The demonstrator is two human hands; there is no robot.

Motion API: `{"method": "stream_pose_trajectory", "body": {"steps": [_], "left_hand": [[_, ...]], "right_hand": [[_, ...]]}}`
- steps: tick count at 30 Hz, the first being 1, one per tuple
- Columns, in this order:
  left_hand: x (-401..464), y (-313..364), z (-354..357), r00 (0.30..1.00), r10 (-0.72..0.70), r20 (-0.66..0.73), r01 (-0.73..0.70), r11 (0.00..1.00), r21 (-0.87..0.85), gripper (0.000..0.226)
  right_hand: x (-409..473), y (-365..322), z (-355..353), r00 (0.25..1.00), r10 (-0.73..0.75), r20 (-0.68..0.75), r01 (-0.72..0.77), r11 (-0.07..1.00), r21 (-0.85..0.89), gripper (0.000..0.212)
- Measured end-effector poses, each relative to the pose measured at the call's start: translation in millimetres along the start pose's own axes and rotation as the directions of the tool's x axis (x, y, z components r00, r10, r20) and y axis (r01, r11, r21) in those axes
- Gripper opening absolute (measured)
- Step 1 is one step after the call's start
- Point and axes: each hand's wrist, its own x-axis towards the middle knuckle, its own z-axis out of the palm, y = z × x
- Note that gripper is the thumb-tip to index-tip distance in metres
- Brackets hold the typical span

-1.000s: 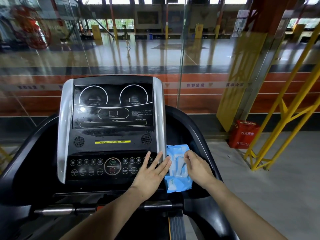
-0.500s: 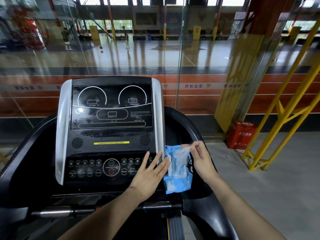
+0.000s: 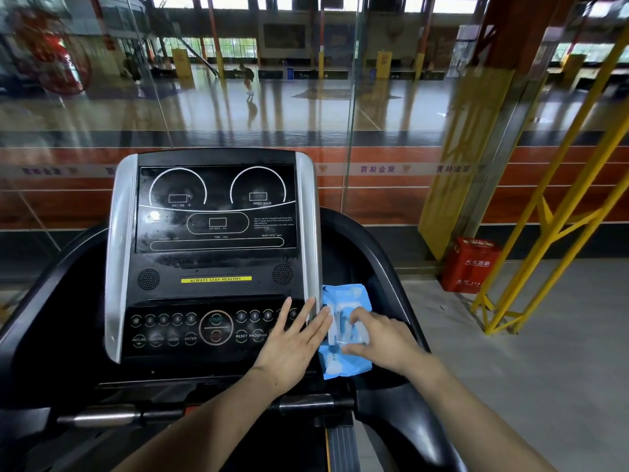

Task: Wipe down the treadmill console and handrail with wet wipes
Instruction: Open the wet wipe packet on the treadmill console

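While both hands sit at the console's lower right corner, the wet wipes pack [image 3: 345, 330], blue with a white flap on top, lies in the black side recess just right of the console's silver right trim [image 3: 309, 226], its long side running along that trim. Right hand [image 3: 384, 338] rests on top of the pack, fingers bent down onto the white flap area; can't tell whether it is pinching a wipe or just pressing the flap. Left hand [image 3: 292, 345] lies flat, fingers straight and spread, palm down across the lower right of the button panel [image 3: 190, 330], fingertips reaching the bottom of the silver trim and touching the pack's left edge; it grips nothing. Treadmill console [image 3: 216, 253]: dark display up top with two dial outlines, smudged and streaky, yellow "ALWAYS STAY HEALTHY" strip [image 3: 216, 279] below it between two round speaker grilles, then the button row with a round START control in the middle. Silver trim on the left edge too. Chrome handrail bar [image 3: 102, 419] runs across below the console, under the forearms. Black side arms of the frame [image 3: 381, 264] curve out on both sides. Beyond the right side: red box [image 3: 471, 265] on the floor, yellow steel frame [image 3: 558, 212]. Glass wall ahead, sports hall behind it.
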Motion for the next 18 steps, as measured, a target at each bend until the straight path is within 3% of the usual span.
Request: {"method": "stream_pose_trajectory", "body": {"steps": [6,10,12,16,18], "left_hand": [[0,0,2,1.000,0.001,0.001,-0.001,1.000,0.002,0.089],[2,0,3,1.000,0.000,-0.008,0.000,1.000,-0.008,0.089],[2,0,3,1.000,0.002,-0.004,-0.002,1.000,-0.005,0.089],[3,0,4,1.000,0.001,-0.013,-0.001,1.000,0.002,0.089],[3,1,3,1.000,0.003,-0.020,-0.003,1.000,0.006,0.089]], "right_hand": [[9,1,16,1.000,-0.023,-0.014,0.020,0.984,-0.177,0.057],[15,1,17,0.998,-0.011,0.064,0.024,0.976,-0.216,0.063],[15,3,17,0.998,-0.031,0.056,0.043,0.971,-0.234,0.057],[20,7,18,0.993,-0.062,-0.097,0.038,0.972,-0.232,0.027],[22,5,17,0.989,-0.057,-0.138,0.025,0.976,-0.218,0.025]]}}
